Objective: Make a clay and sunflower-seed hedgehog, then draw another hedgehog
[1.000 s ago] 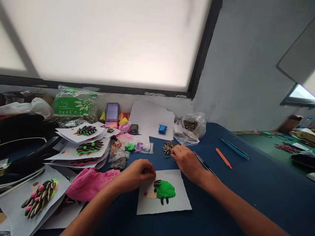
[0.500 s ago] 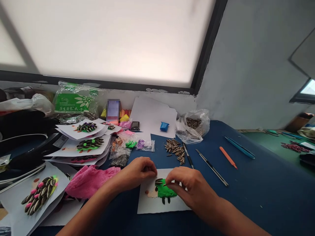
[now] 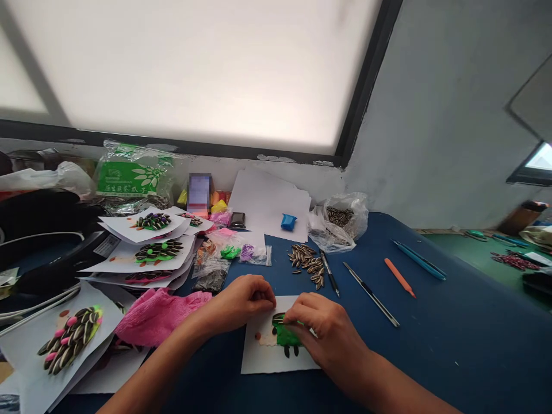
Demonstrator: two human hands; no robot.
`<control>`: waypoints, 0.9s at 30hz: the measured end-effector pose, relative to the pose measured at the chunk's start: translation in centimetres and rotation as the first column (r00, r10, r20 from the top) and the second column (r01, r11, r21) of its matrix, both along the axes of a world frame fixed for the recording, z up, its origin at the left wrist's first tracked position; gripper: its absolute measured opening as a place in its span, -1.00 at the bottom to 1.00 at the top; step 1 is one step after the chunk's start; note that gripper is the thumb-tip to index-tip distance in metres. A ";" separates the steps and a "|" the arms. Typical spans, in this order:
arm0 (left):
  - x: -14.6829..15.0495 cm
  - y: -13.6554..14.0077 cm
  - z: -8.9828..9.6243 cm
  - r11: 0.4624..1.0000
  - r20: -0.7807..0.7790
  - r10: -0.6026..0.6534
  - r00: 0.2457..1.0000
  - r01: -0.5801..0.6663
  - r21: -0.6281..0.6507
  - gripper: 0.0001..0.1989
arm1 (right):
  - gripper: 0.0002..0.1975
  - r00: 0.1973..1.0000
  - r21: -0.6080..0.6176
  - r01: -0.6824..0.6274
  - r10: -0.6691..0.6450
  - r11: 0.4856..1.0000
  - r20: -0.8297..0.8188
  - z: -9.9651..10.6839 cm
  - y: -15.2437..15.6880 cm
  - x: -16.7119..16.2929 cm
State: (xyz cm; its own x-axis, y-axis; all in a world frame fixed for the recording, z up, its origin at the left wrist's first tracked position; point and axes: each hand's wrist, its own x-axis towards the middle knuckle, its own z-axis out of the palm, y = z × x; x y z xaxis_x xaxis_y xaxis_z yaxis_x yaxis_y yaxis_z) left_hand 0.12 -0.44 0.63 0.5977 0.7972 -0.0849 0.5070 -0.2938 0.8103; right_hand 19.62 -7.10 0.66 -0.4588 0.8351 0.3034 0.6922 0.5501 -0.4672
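A white sheet (image 3: pixel 259 363) lies in front of me, bearing a green clay body (image 3: pixel 285 338) with a pale face, a brown nose and two seed legs. My right hand (image 3: pixel 330 330) reaches over it from the right. Its thumb and fingers pinch a sunflower seed against the green clay, and they hide most of that seed. Other dark seeds (image 3: pixel 278 317) sit at the clay's upper left edge. At the sheet's top left corner rests my left hand (image 3: pixel 252 296), fingers curled; whatever they may hold is hidden. Behind the sheet lies a pile of loose sunflower seeds (image 3: pixel 307 261).
Finished seed pictures (image 3: pixel 161 250) are stacked at left, beside a pink cloth (image 3: pixel 161 319). A pen (image 3: pixel 330 274), a craft knife (image 3: pixel 371 294), an orange tool (image 3: pixel 399 277) and blue tweezers (image 3: pixel 419 260) lie right. A bag of seeds (image 3: pixel 340 217) and blue clay (image 3: pixel 288 222) stand behind.
My right hand has shifted slightly left, bringing the pinched seed down against the upper part of the green clay. My left hand stays where it was.
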 end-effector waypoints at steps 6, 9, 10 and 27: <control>0.0 0.1 -0.1 1.000 0.009 0.007 1.000 -0.007 -0.001 -0.80 | -0.86 1.000 -0.004 -0.011 0.011 1.000 0.005 -0.6 0.1 -0.2; 0.0 0.1 -0.2 1.000 0.016 0.006 1.000 -0.006 -0.008 -0.80 | -0.86 1.000 0.017 -0.009 0.008 1.000 0.027 -0.7 0.2 -0.2; 0.0 0.1 -0.3 1.000 0.013 0.007 1.000 -0.006 -0.012 -0.80 | -0.85 0.999 0.018 -0.008 0.007 1.000 0.040 -0.7 0.2 -0.2; 0.0 0.1 0.1 1.000 -0.020 -0.002 1.000 0.003 0.017 -0.79 | -0.81 0.985 0.018 0.020 -0.023 1.000 0.172 -0.2 0.1 -0.4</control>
State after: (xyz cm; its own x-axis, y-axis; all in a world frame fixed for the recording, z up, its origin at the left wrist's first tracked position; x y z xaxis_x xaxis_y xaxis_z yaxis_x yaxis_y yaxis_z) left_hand 0.14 -0.35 0.71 0.5980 0.7971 -0.0832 0.5225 -0.3090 0.7947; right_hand 19.26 -6.96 0.51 -0.4875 0.8408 0.2353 0.7733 0.5410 -0.3308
